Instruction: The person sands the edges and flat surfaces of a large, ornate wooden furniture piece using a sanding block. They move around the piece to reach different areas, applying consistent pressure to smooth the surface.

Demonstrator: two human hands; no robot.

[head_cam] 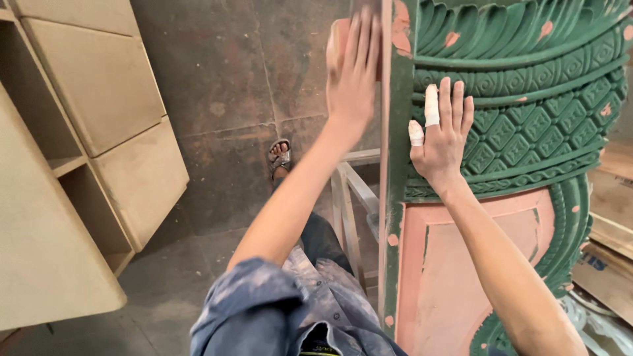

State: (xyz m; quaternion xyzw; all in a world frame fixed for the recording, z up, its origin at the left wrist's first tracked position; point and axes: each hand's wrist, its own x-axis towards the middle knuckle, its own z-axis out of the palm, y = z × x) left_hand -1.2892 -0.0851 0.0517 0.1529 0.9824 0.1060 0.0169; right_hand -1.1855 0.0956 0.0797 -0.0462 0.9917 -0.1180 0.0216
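Observation:
A tall carved wooden panel (pixel 527 125) stands upright on the right, painted green with scale and leaf patterns and a bare pinkish field (pixel 461 264) lower down. My left hand (pixel 353 66) presses flat, fingers together, against the panel's left side edge, over a pinkish block or patch (pixel 337 36); I cannot tell whether it is held. My right hand (pixel 442 132) rests spread on the green carved face, with white tape on the thumb and forefinger.
Unpainted beige cabinets with drawers (pixel 99 132) fill the left. A dusty dark floor (pixel 231 99) lies below, with a sandalled foot (pixel 279 157) on it. A pale metal frame (pixel 353 198) stands beside the panel. Boards and cardboard (pixel 610 264) lie at the right.

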